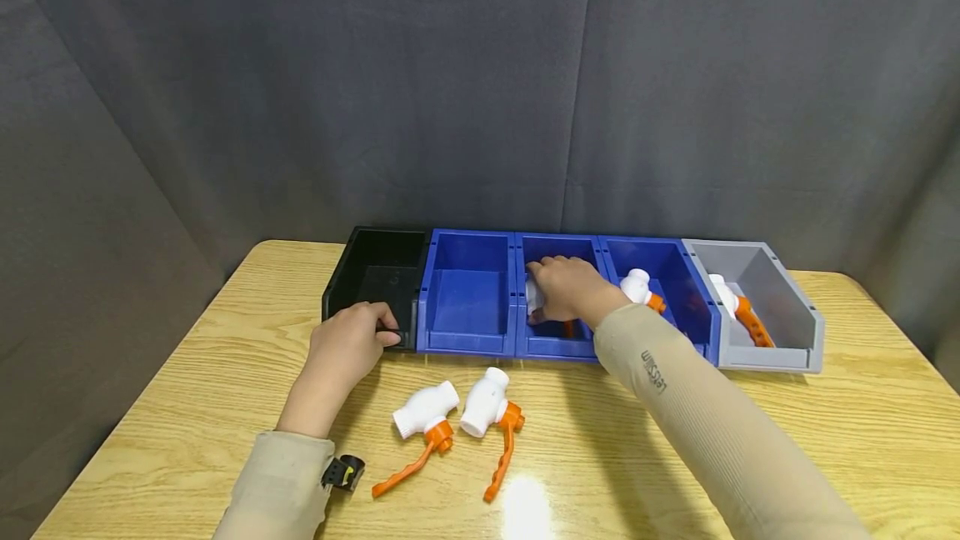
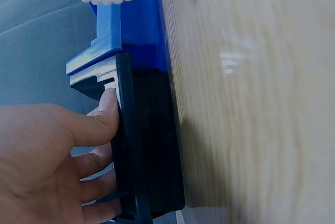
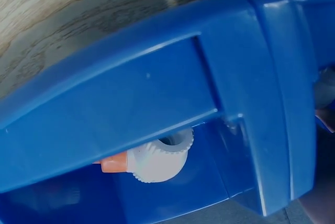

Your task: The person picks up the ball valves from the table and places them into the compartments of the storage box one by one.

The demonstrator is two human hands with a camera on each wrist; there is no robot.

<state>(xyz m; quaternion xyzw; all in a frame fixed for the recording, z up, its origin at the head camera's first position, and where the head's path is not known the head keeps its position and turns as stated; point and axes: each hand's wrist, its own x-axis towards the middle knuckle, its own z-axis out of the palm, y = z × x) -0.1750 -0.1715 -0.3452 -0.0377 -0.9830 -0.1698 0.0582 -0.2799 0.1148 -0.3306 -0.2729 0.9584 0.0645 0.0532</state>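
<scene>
My left hand (image 1: pixel 351 346) grips the front rim of the black bin (image 2: pixel 127 145); in the left wrist view its thumb lies on the rim, with the fingers curled at the wall. In the middle blue bin (image 1: pixel 480 342), two along from the black one, my right hand (image 1: pixel 570 283) holds a white ball valve (image 1: pixel 534 297), mostly hidden by the fingers. A bit of its orange handle (image 1: pixel 568 329) shows below the hand. Two more white ball valves, a left one (image 1: pixel 426 409) and a right one (image 1: pixel 485 403), lie on the table with their orange handles toward me.
The bins stand side by side. Another valve (image 1: pixel 636 285) sits in the right-hand blue bin (image 3: pixel 157 88), and one with an orange handle (image 1: pixel 752 323) in the grey bin (image 1: pixel 780 359). A grey curtain (image 1: pixel 480 90) hangs behind the wooden table (image 1: pixel 225 373).
</scene>
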